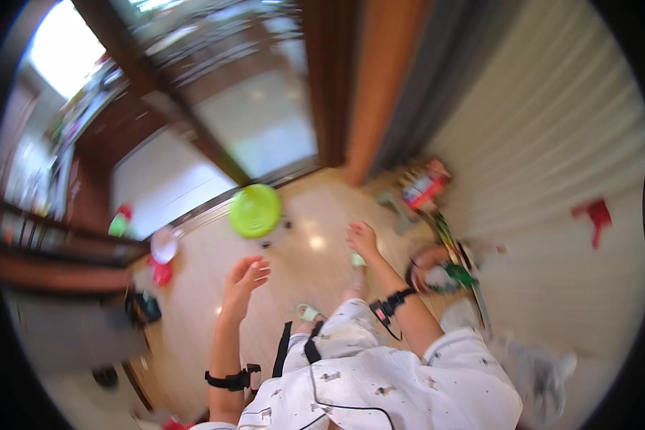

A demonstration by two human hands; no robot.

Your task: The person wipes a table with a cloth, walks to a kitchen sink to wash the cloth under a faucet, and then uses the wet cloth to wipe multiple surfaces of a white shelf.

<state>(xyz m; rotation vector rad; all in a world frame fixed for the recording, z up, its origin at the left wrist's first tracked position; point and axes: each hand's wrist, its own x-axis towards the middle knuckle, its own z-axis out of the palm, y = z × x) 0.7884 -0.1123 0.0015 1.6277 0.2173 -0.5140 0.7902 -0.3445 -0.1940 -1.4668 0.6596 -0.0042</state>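
Observation:
My left hand [244, 282] is raised over the floor at the left, its fingers loosely bent and apart, with nothing in it. My right hand [362, 239] hangs further forward, fingers curled in, and no object shows in it. Neither hand touches anything. Beyond them, on the floor by the doorway, is a round lime-green object [256, 210], apparently a low stool's seat with small dark casters beside it. Black straps with small devices sit around both my arms. Below are my pale green slippers [309, 312] on the wood-look floor [301, 269].
Ahead, a dark-framed glass door [193, 129] borders a kitchen with a pale tiled floor [161, 166]. At left, a white basin [164, 244] sits near a red object [162, 274]. On the right stand a red package [427, 188], a round basket-like container [430, 269] and a plastic bag [543, 381].

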